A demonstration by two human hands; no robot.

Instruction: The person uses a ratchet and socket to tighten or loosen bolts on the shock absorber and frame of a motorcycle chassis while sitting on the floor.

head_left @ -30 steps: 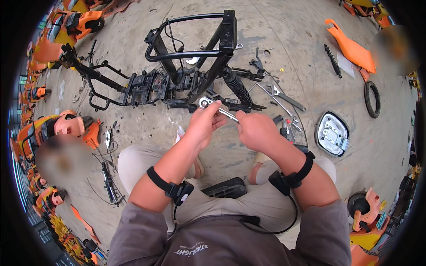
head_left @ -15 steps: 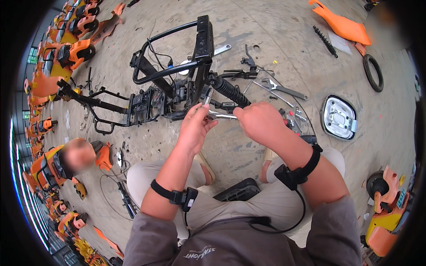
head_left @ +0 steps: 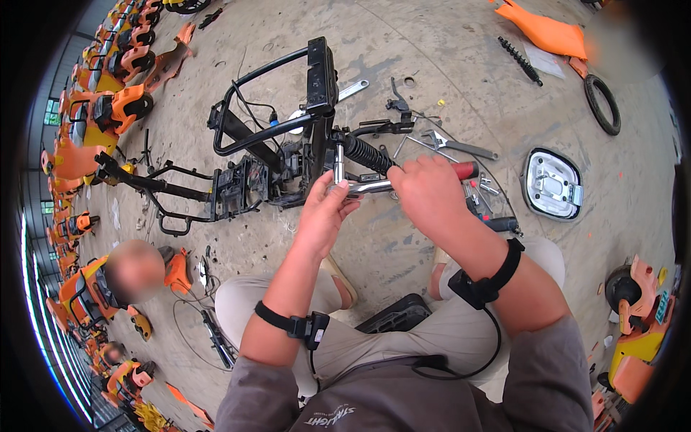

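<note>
Ratchet (head_left: 373,186) of shiny metal, left fingers (head_left: 350,208) closed on its head, right fingers (head_left: 404,175) around its slim shaft.

A grey-brown shirt (head_left: 425,407), beige trousers (head_left: 243,304) and black, cabled forearm straps (head_left: 509,268) are worn.

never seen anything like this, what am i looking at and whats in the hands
No robot here, just a person working bare-handed, seen from a fisheye camera worn on the head and looking down, so straight edges bend. The left hand holds the head end of a shiny ratchet wrench; the right hand grips it farther along. In front is a black vehicle frame. On the concrete floor lie an adjustable wrench, a tyre and an orange panel.
</note>
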